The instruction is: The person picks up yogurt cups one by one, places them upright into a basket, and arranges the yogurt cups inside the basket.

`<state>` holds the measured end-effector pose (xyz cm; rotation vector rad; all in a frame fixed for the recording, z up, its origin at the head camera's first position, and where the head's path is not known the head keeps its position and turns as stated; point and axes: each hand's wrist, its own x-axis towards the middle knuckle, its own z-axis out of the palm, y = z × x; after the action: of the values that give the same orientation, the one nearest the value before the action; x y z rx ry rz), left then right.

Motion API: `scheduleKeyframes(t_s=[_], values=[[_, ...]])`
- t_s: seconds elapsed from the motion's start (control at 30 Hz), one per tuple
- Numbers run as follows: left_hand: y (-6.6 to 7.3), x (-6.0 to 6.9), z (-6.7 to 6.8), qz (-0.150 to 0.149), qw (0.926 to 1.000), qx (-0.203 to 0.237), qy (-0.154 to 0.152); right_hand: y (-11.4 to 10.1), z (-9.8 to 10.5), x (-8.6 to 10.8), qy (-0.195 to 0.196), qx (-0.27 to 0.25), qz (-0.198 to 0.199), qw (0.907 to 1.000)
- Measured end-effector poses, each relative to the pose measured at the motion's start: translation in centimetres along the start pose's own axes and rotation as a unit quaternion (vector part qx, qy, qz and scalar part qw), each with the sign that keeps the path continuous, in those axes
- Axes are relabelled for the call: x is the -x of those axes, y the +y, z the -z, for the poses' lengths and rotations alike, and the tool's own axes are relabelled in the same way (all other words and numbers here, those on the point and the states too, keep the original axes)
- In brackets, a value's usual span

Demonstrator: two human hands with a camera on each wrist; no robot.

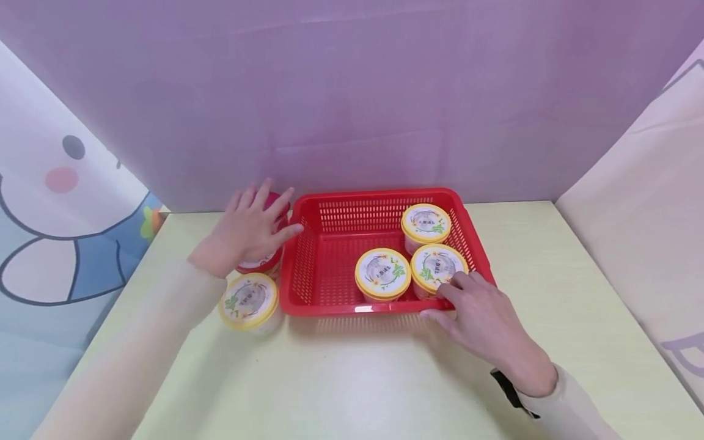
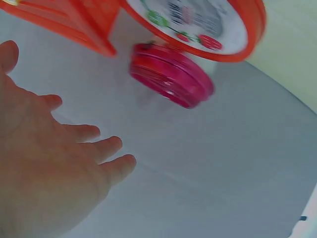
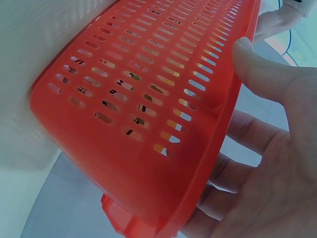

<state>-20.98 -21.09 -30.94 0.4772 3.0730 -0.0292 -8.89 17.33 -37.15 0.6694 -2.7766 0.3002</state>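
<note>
A red plastic basket (image 1: 379,197) with slotted walls holds three tubs with yellow lids, one of them a tub (image 1: 382,273) near its front wall. My right hand (image 1: 481,318) grips the basket's front rim near the right corner. In the right wrist view the thumb (image 3: 262,74) lies outside the rim and the fingers reach over it. My left hand (image 1: 247,226) is spread, palm down, above the tubs left of the basket, holding nothing. Beneath it, partly hidden, are a red-lidded tub (image 2: 198,25) and a magenta-lidded tub (image 2: 171,74).
Another yellow-lidded tub (image 1: 250,301) stands on the pale table (image 1: 352,379), by the basket's front left corner. A purple cloth backdrop (image 1: 357,110) rises behind the basket. Printed cloth panels (image 1: 60,201) flank the table.
</note>
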Motion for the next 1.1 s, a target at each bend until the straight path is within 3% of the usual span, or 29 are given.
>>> scheduleKeyframes(t_s=[0.2, 0.67, 0.93, 1.1], values=[[-1.3, -1.2, -0.2, 0.034, 0.9994, 0.007, -0.009, -0.1, 0.0, 0.0, -0.003, 0.0, -0.005, 1.0], [-3.4, -2.8, -1.7, 0.074, 0.9965, 0.024, -0.03, -0.1, 0.1, 0.1, -0.006, 0.002, -0.007, 1.0], [-3.9, -3.9, -1.6, 0.102, 0.9894, 0.09, -0.05, -0.1, 0.1, 0.1, -0.003, -0.001, -0.005, 1.0], [-4.2, -4.7, -1.8, 0.11, 0.9877, 0.093, -0.062, -0.1, 0.0, 0.1, -0.003, -0.001, -0.005, 1.0]])
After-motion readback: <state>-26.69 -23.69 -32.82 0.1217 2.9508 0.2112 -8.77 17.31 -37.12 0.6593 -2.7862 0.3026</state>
